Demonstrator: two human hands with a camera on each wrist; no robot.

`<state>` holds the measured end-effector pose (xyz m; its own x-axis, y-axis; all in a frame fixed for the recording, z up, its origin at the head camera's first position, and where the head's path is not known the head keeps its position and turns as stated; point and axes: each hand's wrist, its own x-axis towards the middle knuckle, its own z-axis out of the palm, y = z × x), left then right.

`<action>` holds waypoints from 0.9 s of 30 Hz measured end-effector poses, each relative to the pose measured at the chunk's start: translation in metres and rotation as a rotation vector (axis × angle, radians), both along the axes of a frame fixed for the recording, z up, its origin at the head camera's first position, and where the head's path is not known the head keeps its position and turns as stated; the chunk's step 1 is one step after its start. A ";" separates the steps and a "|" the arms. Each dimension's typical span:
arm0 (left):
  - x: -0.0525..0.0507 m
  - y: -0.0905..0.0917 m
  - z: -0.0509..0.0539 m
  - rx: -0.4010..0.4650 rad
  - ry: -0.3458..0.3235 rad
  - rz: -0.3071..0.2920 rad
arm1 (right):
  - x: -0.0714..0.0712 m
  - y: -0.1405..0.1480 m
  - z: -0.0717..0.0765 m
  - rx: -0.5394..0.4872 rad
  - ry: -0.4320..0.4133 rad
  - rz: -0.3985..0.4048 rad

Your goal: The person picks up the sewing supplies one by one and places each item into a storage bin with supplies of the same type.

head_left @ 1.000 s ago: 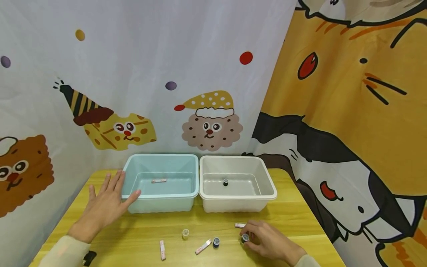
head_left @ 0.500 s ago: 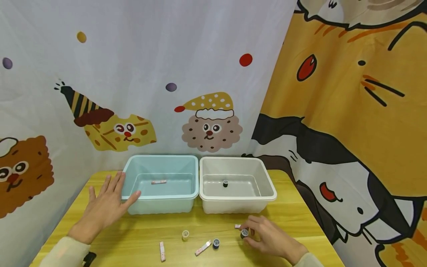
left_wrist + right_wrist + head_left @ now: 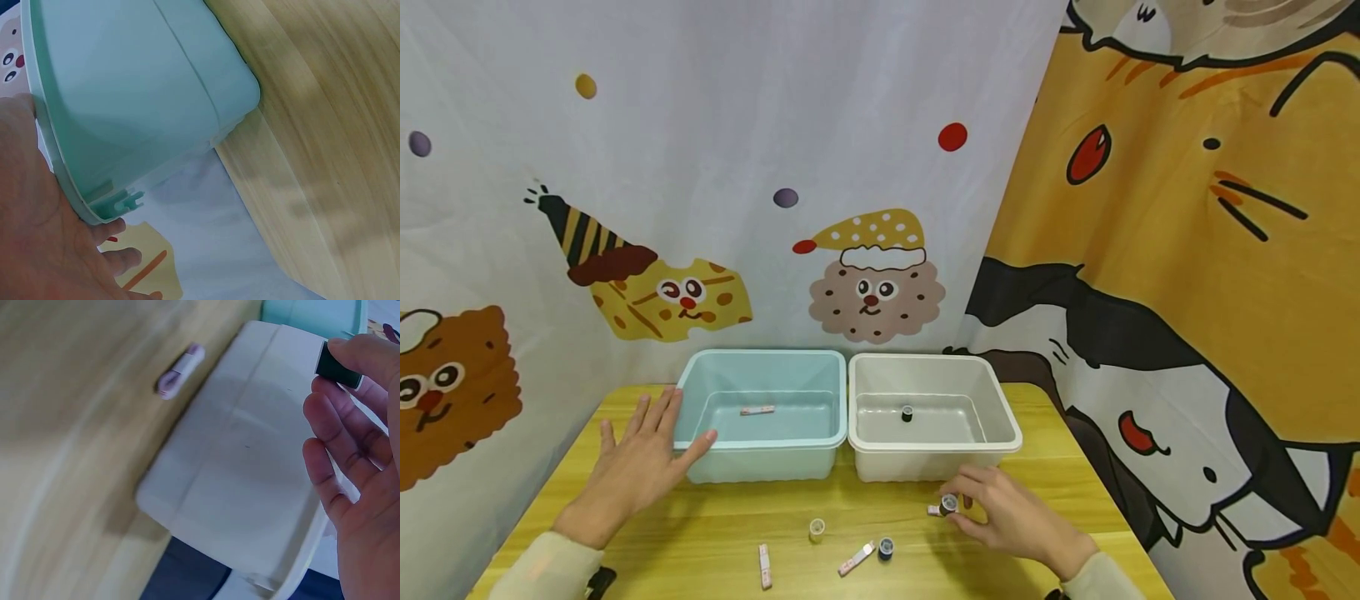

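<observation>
Between thumb and fingers, my right hand point(image 3: 1011, 517) pinches a dark spool point(image 3: 948, 504), held above the table in front of the white bin point(image 3: 936, 462). The right wrist view shows the spool point(image 3: 338, 366) as dark green with pale ends, at the tips of the right hand point(image 3: 369, 456). Spread fingers of my left hand point(image 3: 632, 471) rest on the left rim of the blue bin point(image 3: 760, 462); in the left wrist view the left hand point(image 3: 50, 219) lies along the rim of the bin point(image 3: 125, 81). A small pinkish bundle point(image 3: 181, 370) lies beside the white bin.
A dark spool point(image 3: 907, 413) stands in the white bin and a pinkish strip point(image 3: 757, 410) lies in the blue one. Nearer on the table point(image 3: 685, 550) are a yellowish spool point(image 3: 817, 530), another dark spool point(image 3: 886, 548) and two strips point(image 3: 765, 566).
My right hand has lifted the dark spool from the table and moved it slightly away from me, toward the white bin. The left hand stays on the blue bin's rim.
</observation>
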<state>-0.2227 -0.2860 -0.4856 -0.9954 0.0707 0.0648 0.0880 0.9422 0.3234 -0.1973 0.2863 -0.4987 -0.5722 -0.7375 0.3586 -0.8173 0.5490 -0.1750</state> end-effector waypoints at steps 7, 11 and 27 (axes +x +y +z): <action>0.000 0.000 0.001 -0.004 0.003 0.003 | -0.008 -0.005 0.022 0.007 0.079 0.026; 0.001 0.000 0.001 -0.003 0.008 0.000 | -0.012 -0.008 0.035 0.019 0.107 0.022; 0.000 0.000 -0.002 0.009 -0.004 -0.005 | -0.039 -0.014 0.072 0.028 0.062 -0.017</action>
